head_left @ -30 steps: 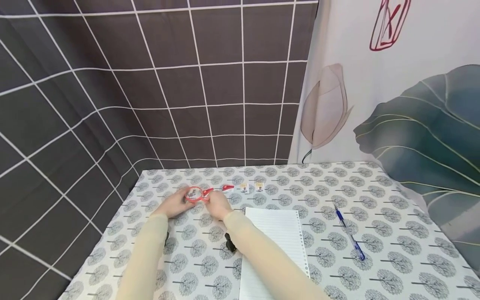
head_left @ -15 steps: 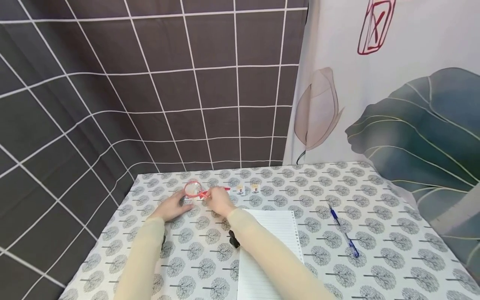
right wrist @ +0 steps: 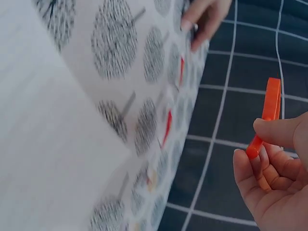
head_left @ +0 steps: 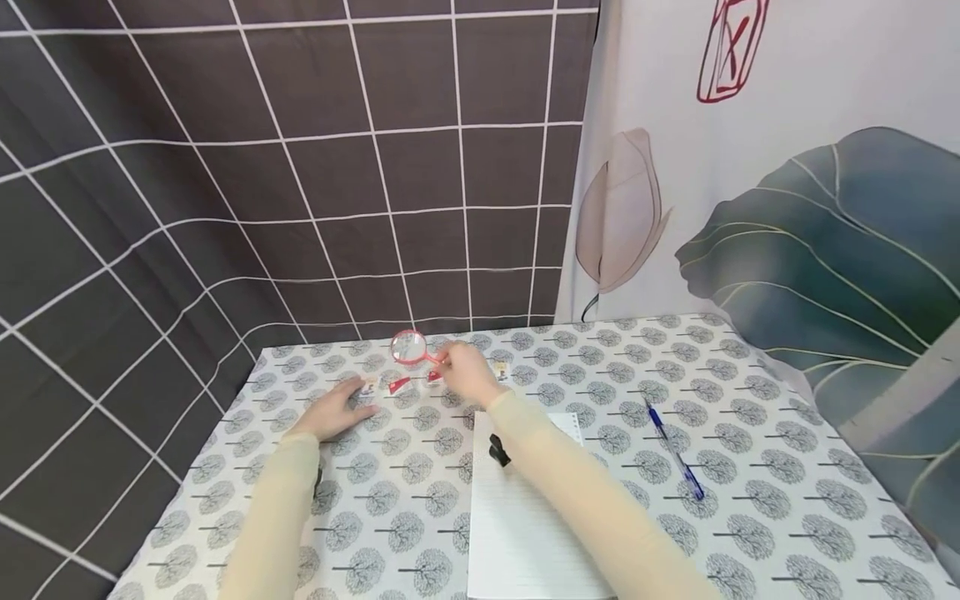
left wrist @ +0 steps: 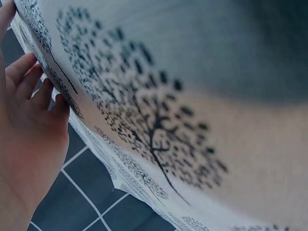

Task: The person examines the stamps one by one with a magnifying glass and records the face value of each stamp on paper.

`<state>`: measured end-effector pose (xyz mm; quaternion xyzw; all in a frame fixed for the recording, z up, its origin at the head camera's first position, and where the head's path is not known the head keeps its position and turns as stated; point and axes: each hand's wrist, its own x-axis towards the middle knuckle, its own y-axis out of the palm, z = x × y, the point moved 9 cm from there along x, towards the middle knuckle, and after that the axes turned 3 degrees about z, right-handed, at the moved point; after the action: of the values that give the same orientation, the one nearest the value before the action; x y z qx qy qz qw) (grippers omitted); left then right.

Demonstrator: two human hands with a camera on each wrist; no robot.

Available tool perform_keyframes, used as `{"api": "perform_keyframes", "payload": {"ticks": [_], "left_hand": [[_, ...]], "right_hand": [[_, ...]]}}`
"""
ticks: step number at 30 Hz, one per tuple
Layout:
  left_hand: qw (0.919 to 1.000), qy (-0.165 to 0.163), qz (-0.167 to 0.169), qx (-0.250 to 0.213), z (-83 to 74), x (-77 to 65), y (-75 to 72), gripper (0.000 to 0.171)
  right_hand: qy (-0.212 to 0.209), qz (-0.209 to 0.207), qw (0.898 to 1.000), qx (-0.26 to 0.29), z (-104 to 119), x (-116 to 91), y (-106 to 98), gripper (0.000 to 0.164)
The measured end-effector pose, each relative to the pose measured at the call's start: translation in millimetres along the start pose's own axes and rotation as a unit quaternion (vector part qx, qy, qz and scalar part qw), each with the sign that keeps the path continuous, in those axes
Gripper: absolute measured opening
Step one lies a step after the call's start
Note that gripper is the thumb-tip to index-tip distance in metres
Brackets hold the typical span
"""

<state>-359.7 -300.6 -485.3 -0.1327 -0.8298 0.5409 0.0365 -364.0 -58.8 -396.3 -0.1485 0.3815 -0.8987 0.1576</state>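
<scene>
My right hand (head_left: 467, 372) pinches the handle of a small red-rimmed magnifying glass (head_left: 408, 347) between thumb and fingers. Its round clear lens points left, held up above the far part of the table. From the right wrist, the orange-red handle (right wrist: 272, 98) shows edge-on in the grip. My left hand (head_left: 330, 412) rests on the cloth, thumb apart and fingers loosely bent, fingertips at a small picture card (head_left: 368, 386). Between the hands lie two small pieces with red wedge shapes, a left one (head_left: 399, 385) and a right one (head_left: 435, 377) partly behind my right hand.
Another picture card (head_left: 501, 372) lies just right of my right hand. A lined sheet of paper (head_left: 517, 500) sits under my right forearm. Farther right is a blue pen (head_left: 675, 454). A dark grid-patterned curtain (head_left: 360, 183) hangs behind the table's far edge.
The magnifying glass has gone from beside my left fingers up and to the right in my right hand. My left hand has let go of its rim and stays on the table.
</scene>
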Motion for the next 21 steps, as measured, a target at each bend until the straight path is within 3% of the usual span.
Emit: {"api": "perform_keyframes", "payload": {"ticks": [8,14,21], "left_hand": [[1.0,0.004,0.0,-0.003,-10.1,-0.4,-2.3,0.084],[1.0,0.0,0.0,-0.003,-5.5,0.3,1.4,0.086],[1.0,0.001,-0.005,-0.005,-2.1,-2.3,-1.5,0.087]], "right_hand": [[0.011,-0.027,0.999,-0.024,-18.6,-6.8,-45.6,0.014],[0.008,-0.056,0.997,-0.048,-39.9,-19.9,-75.3,0.013],[0.038,-0.073,0.996,-0.021,-70.1,-37.5,-110.2,0.012]]}}
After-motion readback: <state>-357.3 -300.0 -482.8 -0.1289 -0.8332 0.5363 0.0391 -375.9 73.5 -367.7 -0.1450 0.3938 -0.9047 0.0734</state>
